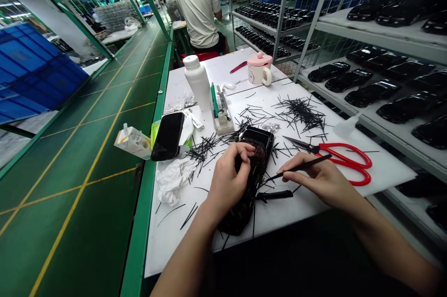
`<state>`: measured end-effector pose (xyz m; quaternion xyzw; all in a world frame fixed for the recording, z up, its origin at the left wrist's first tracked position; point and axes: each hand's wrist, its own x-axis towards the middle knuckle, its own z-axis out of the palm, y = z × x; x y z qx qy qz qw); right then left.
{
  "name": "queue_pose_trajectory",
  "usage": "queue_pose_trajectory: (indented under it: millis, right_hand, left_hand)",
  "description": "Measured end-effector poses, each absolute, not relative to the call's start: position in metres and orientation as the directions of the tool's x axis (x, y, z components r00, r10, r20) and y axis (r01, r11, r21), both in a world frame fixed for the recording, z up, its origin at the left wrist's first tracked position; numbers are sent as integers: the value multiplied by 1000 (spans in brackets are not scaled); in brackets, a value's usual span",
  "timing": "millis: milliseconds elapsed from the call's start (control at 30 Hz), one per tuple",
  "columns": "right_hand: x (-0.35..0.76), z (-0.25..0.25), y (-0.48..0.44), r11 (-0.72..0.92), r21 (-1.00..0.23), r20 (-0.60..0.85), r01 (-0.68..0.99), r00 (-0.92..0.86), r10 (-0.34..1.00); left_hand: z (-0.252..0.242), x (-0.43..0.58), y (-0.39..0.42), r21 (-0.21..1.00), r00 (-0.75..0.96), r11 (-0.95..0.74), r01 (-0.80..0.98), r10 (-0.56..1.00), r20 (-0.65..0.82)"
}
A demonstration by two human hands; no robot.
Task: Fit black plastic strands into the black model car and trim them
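Note:
A glossy black model car (256,141) lies lengthwise on the white table, with a narrow black part (275,195), perhaps an opened door, sticking out at its right side. My left hand (233,173) rests on the car with its fingers curled against it, covering the middle of the body. In my right hand (310,176) slim black tweezers (303,165) are pinched between thumb and fingers. Their tip points left, close to the car's right side. Red-handled scissors (344,159) lie just beyond my right hand. Thin black strips (302,113) are scattered around the car.
A phone (168,136), crumpled tissue (174,180), drink carton (134,141), white bottle (197,80) and lidded mug (259,70) stand or lie about. A green conveyor (94,148) runs left. Racks of black model cars (372,92) line the right. A person (199,8) sits ahead.

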<state>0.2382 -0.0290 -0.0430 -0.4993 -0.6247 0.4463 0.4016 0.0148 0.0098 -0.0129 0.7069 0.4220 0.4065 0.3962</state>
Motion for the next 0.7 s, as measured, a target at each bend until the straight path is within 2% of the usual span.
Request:
queue_pose_trajectory:
  millis: [700]
  right_hand:
    - [227, -52, -26, 43, -966, 4, 256, -151, 989]
  left_hand:
    - [-17, 16, 10, 896, 317, -337, 288, 917, 243]
